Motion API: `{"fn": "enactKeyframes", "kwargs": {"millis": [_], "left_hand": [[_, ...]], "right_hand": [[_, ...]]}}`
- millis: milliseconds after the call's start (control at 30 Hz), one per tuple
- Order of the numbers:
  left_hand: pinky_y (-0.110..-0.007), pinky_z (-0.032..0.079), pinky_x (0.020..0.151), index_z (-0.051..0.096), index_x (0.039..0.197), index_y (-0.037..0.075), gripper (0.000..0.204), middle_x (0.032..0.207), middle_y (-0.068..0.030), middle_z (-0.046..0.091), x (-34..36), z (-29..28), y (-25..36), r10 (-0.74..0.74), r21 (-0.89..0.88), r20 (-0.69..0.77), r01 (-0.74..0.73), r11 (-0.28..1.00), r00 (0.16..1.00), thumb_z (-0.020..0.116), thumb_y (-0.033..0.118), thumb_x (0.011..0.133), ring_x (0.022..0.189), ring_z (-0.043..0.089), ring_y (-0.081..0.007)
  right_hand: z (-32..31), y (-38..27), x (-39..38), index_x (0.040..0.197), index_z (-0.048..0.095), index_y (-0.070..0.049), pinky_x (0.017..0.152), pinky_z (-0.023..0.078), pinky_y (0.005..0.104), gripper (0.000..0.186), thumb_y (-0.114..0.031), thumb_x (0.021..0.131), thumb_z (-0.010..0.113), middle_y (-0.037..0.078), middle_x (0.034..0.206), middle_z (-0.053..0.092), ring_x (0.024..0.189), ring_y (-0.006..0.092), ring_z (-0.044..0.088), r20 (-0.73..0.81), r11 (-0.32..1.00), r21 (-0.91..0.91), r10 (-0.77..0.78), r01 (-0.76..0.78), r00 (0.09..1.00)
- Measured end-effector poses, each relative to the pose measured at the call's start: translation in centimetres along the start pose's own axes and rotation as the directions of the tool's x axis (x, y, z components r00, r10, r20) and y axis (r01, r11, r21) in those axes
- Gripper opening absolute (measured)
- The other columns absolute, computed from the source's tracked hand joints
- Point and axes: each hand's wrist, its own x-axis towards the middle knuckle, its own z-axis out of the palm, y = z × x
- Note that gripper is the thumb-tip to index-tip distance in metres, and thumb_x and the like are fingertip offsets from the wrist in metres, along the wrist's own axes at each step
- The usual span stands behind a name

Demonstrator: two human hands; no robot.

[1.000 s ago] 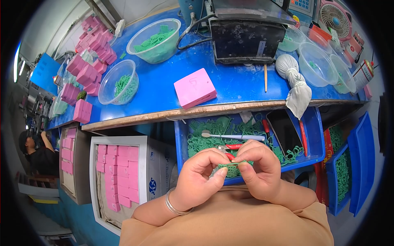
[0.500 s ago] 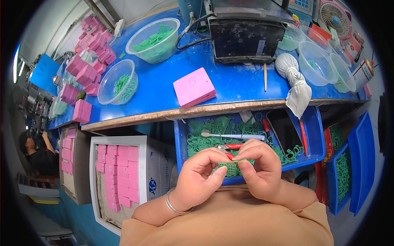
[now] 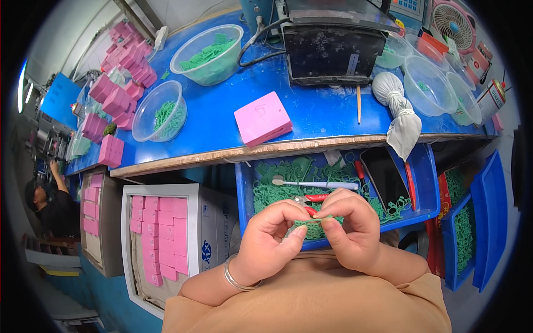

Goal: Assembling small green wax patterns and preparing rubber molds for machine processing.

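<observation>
Close to my body, my left hand and my right hand pinch a small green openwork piece between thumbs and fingers, one at each end. The fingertips cover part of it. Just beyond them, a pair of red-handled pliers lies partly hidden by my fingers. Below and past my hands is a blue tray full of green openwork pieces. A toothbrush with a pale handle rests on them. Farther right in the tray lie a dark phone and a red slender tool.
On the blue table stand a pink block, plastic bowls with green pieces, a black machine and a tied white cloth bag. A white-framed box of pink blocks is at left. A co-worker sits far left.
The green piece has tipped slightly between my fingers, showing less of its face. My hands stay almost in place. At far left the co-worker's arm has risen.
</observation>
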Motion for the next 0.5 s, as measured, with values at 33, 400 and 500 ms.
{"fn": "enactKeyframes", "kwargs": {"millis": [33,400,500], "left_hand": [[-0.025,0.04,0.078,0.054,0.096,-0.002,0.015,0.092,-0.0051,0.052,0.06,-0.01,-0.07,0.004,0.011,-0.001,-0.004,1.0,1.0,0.05,-0.005,0.082,0.086,0.049,-0.011],[-0.026,0.044,0.076,0.056,0.097,-0.003,0.015,0.091,-0.0065,0.056,-0.2,0.28,0.07,-0.15,-0.103,-0.137,0.137,0.985,0.979,0.053,0.007,0.086,0.082,0.053,-0.0116],[-0.026,0.045,0.074,0.057,0.092,-0.003,0.013,0.088,-0.0065,0.056,-0.18,0.15,-0.18,-0.123,-0.076,-0.135,0.114,0.991,0.983,0.053,0.008,0.086,0.079,0.053,-0.0112]], "right_hand": [[-0.02,0.03,-0.03,0.086,0.056,-0.002,0.059,0.041,0.0275,0.01,0.0,0.077,0.06,0.008,0.074,0.057,0.066,0.018,0.052,-0.002,1.0,-0.001,0.0,0.0,1.0],[-0.11,0.07,-0.48,0.086,0.054,0.0,0.066,0.042,0.0254,0.004,-0.003,0.084,0.055,0.009,0.081,0.058,0.072,0.0149,0.054,-0.073,0.945,0.203,0.277,-0.258,0.958],[-0.07,0.23,-0.48,0.087,0.053,0.0,0.067,0.042,0.0243,0.004,-0.004,0.086,0.054,0.008,0.082,0.057,0.074,0.0125,0.053,-0.078,0.94,0.237,0.27,-0.245,0.96]]}}
